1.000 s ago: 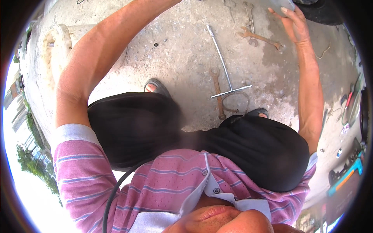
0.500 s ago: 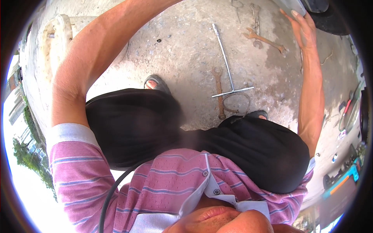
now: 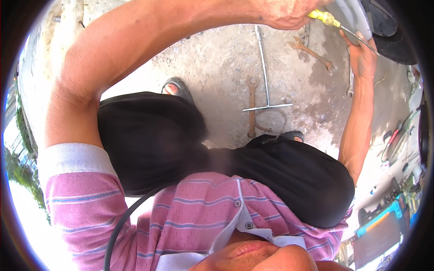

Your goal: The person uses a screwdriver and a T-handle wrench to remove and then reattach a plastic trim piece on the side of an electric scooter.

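Clock positions are taken from the view's centre. At 1 o'clock, a T-handled tool (image 3: 264, 67) is seen on the concrete floor (image 3: 217, 58); farther out, the left hand's (image 3: 289, 13) grip is closed around a yellow-handled screwdriver (image 3: 325, 18), located between 1 and 2 o'clock. The grey panel (image 3: 354, 18) is touched from below by the right hand (image 3: 363, 61), at 2 o'clock; whether that grip is clamped cannot be told. The screwdriver is apparently being applied at the panel's edge; careful tip guidance and a steadied panel are called for. No brand, label or writing can be read.
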Tool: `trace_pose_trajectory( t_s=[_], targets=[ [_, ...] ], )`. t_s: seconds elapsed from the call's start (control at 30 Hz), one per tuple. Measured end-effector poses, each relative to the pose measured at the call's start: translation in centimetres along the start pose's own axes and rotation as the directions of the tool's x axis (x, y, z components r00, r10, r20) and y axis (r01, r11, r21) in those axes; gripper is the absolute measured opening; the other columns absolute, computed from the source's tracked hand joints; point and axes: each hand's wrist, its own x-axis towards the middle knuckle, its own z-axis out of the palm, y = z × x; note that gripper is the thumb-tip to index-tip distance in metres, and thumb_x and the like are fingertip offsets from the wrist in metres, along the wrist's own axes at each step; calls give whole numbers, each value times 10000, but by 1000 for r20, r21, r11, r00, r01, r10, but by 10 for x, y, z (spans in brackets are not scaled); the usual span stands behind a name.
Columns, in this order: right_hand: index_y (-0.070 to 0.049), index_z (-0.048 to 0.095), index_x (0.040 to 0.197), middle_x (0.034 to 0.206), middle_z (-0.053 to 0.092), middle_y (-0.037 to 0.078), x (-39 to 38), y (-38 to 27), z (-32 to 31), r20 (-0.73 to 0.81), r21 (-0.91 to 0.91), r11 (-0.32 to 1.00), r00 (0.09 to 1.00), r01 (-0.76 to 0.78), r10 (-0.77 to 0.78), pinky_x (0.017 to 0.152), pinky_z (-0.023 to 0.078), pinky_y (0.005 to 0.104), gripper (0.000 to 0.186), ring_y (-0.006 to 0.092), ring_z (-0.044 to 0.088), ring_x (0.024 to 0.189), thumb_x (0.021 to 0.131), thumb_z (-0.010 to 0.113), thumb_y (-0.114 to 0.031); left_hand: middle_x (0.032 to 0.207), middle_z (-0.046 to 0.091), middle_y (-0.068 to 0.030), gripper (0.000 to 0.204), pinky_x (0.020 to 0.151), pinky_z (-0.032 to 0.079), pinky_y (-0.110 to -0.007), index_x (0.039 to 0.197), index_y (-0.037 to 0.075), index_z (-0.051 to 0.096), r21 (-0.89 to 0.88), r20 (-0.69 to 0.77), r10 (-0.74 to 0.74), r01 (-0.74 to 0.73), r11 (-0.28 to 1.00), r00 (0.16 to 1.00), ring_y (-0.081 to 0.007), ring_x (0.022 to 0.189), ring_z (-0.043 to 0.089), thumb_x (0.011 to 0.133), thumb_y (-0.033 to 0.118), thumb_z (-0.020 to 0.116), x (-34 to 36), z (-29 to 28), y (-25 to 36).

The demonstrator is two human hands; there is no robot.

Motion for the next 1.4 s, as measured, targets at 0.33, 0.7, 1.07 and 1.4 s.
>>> trace_pose_trajectory(
  t_s=[0.33, 0.7, 1.07, 1.4],
  targets=[
    [56, 514, 1380, 1324, 612, 137, 3, -18, -23, -24, 27, 1000, 1000, -1, 2, 1017, 508, 509, 430, 270, 620, 1188, 980, 559, -95, 1094, 651, -269, 604, 751, 561, -500, 1559, 78, 280, 61, 310, -128, 115, 991, 942, -389, 858, 686, 990, 187, 447, 9, -37, 22],
    [82, 481, 1400, 1368, 577, 162, -5, -31, -19, -77, -79, 997, 997, 21, -28, 1056, 476, 536, 462, 304, 571, 1258, 985, 548, -109, 846, 654, -223, 523, 591, 521, -489, 1476, 71, 394, -59, 412, -185, 229, 972, 892, -365, 690, 651, 997, 246, 507, 2, -57, 24],
    [62, 533, 1344, 1288, 626, 147, -37, -14, -53, -28, 51, 999, 1000, -12, 13, 997, 532, 514, 404, 269, 632, 1158, 980, 557, -110, 837, 672, -246, 407, 666, 526, -551, 1356, 87, 491, -82, 487, -211, 285, 955, 847, -431, 731, 676, 975, 229, 524, -14, -40, 14],
    [39, 557, 1349, 1309, 626, 120, -50, 8, -55, -48, -39, 995, 994, -96, 94, 1057, 478, 455, 389, 243, 609, 1196, 978, 571, -77, 844, 709, -195, 350, 755, 554, -486, 1223, 72, 627, 65, 459, -216, 209, 976, 862, -352, 808, 718, 930, 264, 637, -44, -25, 9]
  ],
)
